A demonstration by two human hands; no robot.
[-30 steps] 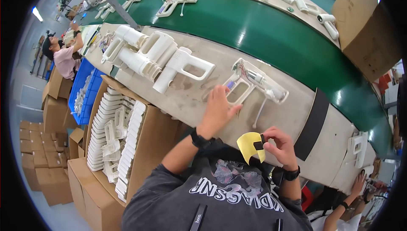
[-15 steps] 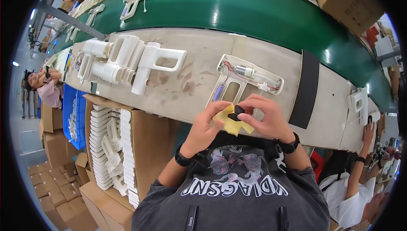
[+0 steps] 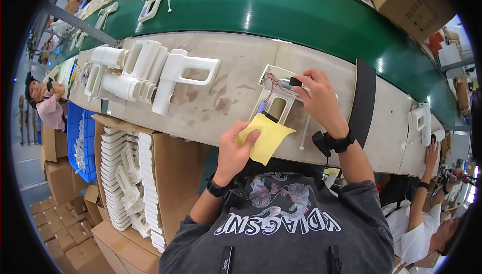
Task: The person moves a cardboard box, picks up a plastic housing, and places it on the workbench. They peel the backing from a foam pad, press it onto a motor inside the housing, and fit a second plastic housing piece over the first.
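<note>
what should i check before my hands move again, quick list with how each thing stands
1. Yellow sheet gripped by the left hand: ok.
2. Black pad at the right hand's fingertips, by the silver motor: ok.
3. Pad fully stuck down: cannot tell, fingers cover part.
4. Open white gun-shaped housing half lying on the workbench: ok.
5. Handle unobstructed in view: not ok, the sheet overlaps its lower end.

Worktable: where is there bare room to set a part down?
The widest free patch of worktable lies between the white housings and the open shell; a smaller one between the black strip and the white frame further right. It is crowded around the open shell, with the left hand, yellow sheet and right hand there.
</note>
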